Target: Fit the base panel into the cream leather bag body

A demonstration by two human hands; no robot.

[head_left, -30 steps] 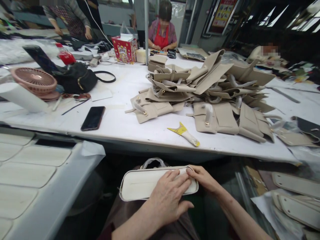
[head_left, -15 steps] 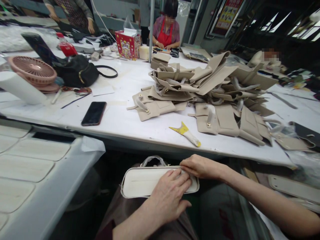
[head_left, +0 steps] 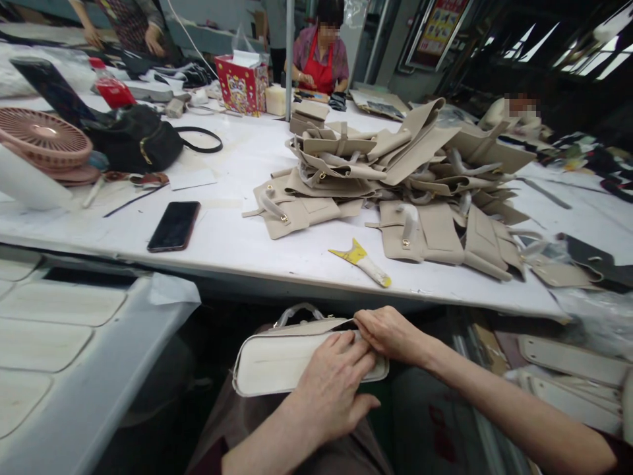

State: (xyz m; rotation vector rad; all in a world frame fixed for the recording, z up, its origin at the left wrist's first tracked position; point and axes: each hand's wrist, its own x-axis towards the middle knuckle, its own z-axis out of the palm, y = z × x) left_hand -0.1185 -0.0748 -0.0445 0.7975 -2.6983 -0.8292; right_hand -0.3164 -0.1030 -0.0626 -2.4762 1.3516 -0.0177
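A white handbag [head_left: 274, 363] rests on my lap, its long flat panel with rounded corners facing up. At its far edge stands a handle [head_left: 299, 310] wrapped in clear plastic. My left hand [head_left: 339, 379] lies flat over the right half of the panel, fingers stretched out and thumb apart. Beside its fingertips, my right hand [head_left: 388, 333] pinches the bag's far edge near the right corner. A dark gap shows between that lifted edge and the panel. The fingertips of my right hand are partly hidden.
Beige bag pieces [head_left: 395, 171] lie heaped on the white table [head_left: 232, 257]. Nearer me are a yellow-and-white tool [head_left: 363, 262] and a phone [head_left: 174, 226]. White panels [head_left: 54, 346] cover a stand at left; more white pieces [head_left: 568, 359] lie at right. Other people work behind.
My right hand has pulled the far edge up, and a gap has opened beside the panel. My left hand stays on the panel. The whole view has shifted slightly.
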